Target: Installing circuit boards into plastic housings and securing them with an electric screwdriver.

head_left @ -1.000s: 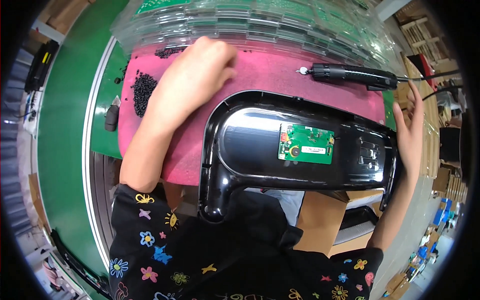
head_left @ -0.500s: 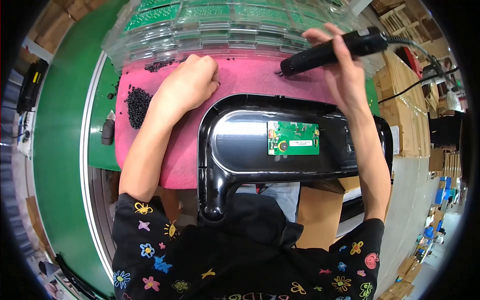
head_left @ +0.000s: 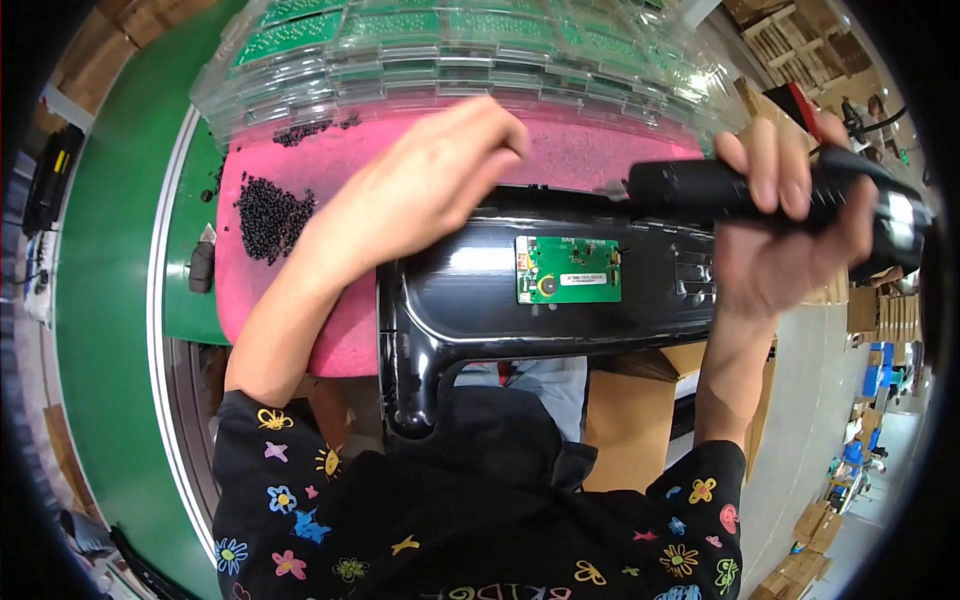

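1. While our right hand (head_left: 765, 258) wraps round a black driver (head_left: 685, 188), we hold the tool nearly level above the right part of a glossy black shell (head_left: 465, 305).
2. We see the driver's tip pointing left, near the shell's far rim; whether it touches, we cannot tell.
3. Our left hand (head_left: 435, 175) is half curled above the shell's far left corner and hides it; blur covers the fingertips, so we cannot tell whether we pinch anything there.
4. We have the shell hollow side up on a pink mat (head_left: 345, 335), its short leg reaching past the mat's near edge toward our black, flower-patterned shirt (head_left: 480, 530).
5. Inside the shell, about midway along, we see a green board (head_left: 592, 258) lying flat, with a pale label and a round dark part near its lower left corner.
6. To the left of the shell we have a pile of small black screws (head_left: 270, 218) on the mat, with a thinner scatter of them farther back.
7. Beyond the mat we see stacked clear trays (head_left: 440, 85) with green boards in them.
8. Below the shell, toward the right, we see an open carton (head_left: 628, 420).
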Tool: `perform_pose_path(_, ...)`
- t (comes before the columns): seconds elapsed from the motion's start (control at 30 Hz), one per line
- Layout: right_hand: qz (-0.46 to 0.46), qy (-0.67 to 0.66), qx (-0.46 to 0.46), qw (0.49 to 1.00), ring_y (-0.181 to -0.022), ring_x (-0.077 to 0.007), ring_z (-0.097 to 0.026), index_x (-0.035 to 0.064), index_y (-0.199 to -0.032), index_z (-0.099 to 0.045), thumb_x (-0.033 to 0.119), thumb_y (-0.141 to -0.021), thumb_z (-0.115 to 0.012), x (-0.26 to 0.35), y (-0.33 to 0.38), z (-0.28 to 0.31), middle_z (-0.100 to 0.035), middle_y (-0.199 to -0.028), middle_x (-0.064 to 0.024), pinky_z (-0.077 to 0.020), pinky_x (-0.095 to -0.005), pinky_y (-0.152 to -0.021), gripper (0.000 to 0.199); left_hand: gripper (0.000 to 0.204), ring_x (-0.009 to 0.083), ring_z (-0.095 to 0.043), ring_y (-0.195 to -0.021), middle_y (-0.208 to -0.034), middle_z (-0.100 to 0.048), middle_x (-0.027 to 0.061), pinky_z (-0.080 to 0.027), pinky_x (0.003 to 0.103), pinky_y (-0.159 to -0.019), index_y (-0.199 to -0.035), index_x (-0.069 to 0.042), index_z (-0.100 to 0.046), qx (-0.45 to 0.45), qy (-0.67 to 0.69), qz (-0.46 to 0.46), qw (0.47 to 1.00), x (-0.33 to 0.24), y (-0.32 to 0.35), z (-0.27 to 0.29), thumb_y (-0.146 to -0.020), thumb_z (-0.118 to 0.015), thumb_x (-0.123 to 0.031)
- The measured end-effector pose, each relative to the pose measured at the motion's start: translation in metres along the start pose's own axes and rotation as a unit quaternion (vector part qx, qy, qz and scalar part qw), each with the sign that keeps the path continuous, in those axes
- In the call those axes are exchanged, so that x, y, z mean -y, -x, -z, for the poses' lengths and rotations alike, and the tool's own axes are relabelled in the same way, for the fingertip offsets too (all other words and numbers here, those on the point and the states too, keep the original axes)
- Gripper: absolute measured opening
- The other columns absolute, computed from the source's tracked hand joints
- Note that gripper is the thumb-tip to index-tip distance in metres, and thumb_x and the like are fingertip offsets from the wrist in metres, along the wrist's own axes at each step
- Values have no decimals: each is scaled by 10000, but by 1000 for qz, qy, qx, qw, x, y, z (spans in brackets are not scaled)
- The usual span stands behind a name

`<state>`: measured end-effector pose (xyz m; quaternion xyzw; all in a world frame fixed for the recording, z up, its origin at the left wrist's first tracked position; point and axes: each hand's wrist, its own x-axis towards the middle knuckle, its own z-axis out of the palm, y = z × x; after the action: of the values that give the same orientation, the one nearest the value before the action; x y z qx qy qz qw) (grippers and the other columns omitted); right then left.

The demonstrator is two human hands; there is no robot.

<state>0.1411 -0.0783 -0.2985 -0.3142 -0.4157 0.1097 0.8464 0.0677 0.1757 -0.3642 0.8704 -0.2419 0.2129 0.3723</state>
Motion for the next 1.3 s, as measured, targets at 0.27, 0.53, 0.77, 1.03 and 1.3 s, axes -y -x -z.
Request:
perform_pose_path(0.27,-5,56,54,997,-647,-74,-451,140,-1101,-510,422,-871,-697,12,23,-38,-506,-680,76,-340,-274,-735,410,181,267,-629,-777,-880,-610,113,-511,344,-694,-947,18,-579,43,100,-65,992,-26,4,-21,-827,-713,0)
perform_pose_path(0.53,-26,121,124,985,-708,-86,-489,138,-1209,-488,472,-915,-640,11,23,-35,-543,-732,60,-355,-277,-747,471,189,274,-639,-797,-913,-631,127,-517,352,-705,-967,26,-598,50,84,-56,994,-28,7,-22,-810,-702,38)
perform_pose_path(0.77,-2,104,121,987,-736,-89,-505,135,-1221,-473,431,-905,-662,10,32,-33,-564,-765,53,-357,-283,-783,472,175,272,-653,-777,-883,-654,133,-525,336,-697,-933,39,-618,56,116,-43,991,-31,6,-23,-791,-720,32)
perform_pose_path(1.03,-2,93,111,989,-707,-79,-513,141,-1184,-503,391,-869,-701,18,34,-21,-577,-748,56,-364,-279,-763,448,116,272,-669,-785,-857,-669,134,-532,340,-711,-887,45,-636,36,158,-17,987,-36,5,-24,-793,-703,50)
perform_pose_path(1.3,0,148,107,983,-648,-83,-511,113,-1185,-525,383,-901,-629,20,33,-15,-542,-705,49,-364,-279,-701,405,194,294,-657,-831,-920,-639,138,-516,354,-754,-1044,33,-591,89,202,69,973,-28,5,-28,-854,-630,39)
